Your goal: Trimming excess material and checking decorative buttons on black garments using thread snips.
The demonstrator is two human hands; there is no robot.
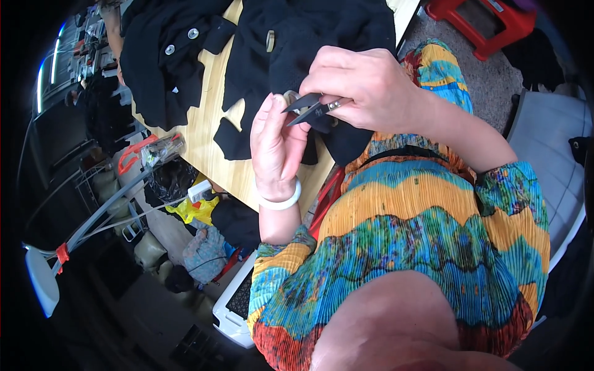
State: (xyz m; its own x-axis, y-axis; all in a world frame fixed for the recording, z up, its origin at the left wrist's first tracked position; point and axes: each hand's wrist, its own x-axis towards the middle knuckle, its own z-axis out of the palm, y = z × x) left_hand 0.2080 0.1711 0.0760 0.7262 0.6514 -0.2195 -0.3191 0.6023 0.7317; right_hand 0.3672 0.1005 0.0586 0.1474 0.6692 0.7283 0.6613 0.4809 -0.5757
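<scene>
My right hand (365,86) is closed around a pair of small dark-bladed scissors (312,110), their tips parted and pointing left. Just left of the blades, my left hand (278,133) is raised with thumb and fingertips pinched together. Something small, pale and curved shows at those fingertips, partly behind the blades; its kind is unclear. Below both hands a black garment (334,31) lies spread on the pale wooden table (198,139), with an oval metal-looking ring (270,41) on it.
Another black cloth piece (154,80) with round silver buttons (193,33) lies at the table's left. A red stool (486,21) stands far right, beside a grey chair (547,136). Left of the table are a black bag (173,179), a yellow bag (195,209) and a lamp arm (93,216).
</scene>
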